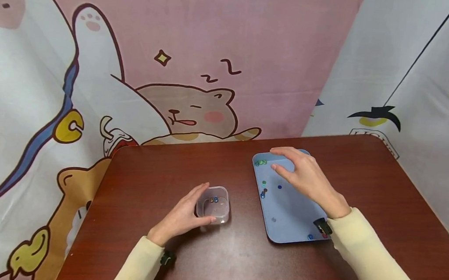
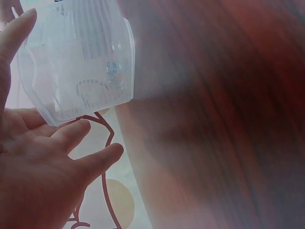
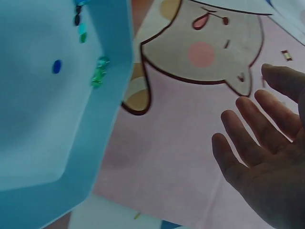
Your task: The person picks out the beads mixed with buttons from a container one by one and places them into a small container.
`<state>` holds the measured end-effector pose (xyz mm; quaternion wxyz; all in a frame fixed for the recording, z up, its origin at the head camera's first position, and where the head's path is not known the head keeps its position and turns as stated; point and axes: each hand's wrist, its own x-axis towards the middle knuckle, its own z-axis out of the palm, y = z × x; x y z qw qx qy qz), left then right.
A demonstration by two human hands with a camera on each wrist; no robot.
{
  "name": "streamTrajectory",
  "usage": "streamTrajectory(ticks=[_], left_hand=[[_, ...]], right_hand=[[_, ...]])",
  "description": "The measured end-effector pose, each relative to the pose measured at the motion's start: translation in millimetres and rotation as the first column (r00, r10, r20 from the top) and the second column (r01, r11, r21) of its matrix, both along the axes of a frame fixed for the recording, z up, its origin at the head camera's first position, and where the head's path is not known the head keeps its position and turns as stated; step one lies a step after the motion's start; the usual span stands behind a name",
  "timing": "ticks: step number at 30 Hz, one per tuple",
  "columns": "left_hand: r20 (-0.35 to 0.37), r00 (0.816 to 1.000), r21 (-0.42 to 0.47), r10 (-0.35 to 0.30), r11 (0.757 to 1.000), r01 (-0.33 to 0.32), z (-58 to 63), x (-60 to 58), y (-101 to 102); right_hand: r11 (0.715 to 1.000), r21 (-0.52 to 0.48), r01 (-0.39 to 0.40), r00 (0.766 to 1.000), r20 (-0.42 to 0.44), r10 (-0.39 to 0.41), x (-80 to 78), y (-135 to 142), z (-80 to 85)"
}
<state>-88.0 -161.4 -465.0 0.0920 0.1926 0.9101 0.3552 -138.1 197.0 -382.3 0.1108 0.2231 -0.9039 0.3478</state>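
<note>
A small clear plastic container (image 1: 215, 212) stands on the table, with a few marbles (image 1: 214, 199), blue and amber-looking, inside it. My left hand (image 1: 182, 216) holds the container from its left side, thumb at the near side and fingers at the far side; in the left wrist view two fingers of the left hand (image 2: 52, 157) spread away from the wall. Over the blue tray (image 1: 292, 233) hovers my right hand (image 1: 308, 177), fingers apart and nothing visible between them. Green marbles (image 1: 261, 162) lie in the tray's far left corner, a dark blue marble (image 1: 279, 187) nearer its middle.
More marbles (image 1: 263, 195) sit along the tray's left side, and a blue one (image 1: 310, 237) near its front edge. The brown table (image 1: 234, 264) extends around both containers. A printed cloth (image 1: 255, 50) hangs behind the table's back edge.
</note>
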Motion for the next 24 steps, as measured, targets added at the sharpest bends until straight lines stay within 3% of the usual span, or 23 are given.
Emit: streamTrajectory(ticks=[12, 24], left_hand=[[-0.005, 1.000, 0.014, -0.006, 1.000, 0.006, -1.0, -0.8, 0], [-0.001, 1.000, 0.019, -0.012, 1.000, 0.012, -1.4, -1.6, 0]], right_hand=[[0.996, 0.084, -0.033, 0.973, 0.230, 0.013, -32.2, 2, -29.1], [0.983, 0.157, -0.091, 0.943, 0.332, 0.034, -52.7, 1, -52.0]])
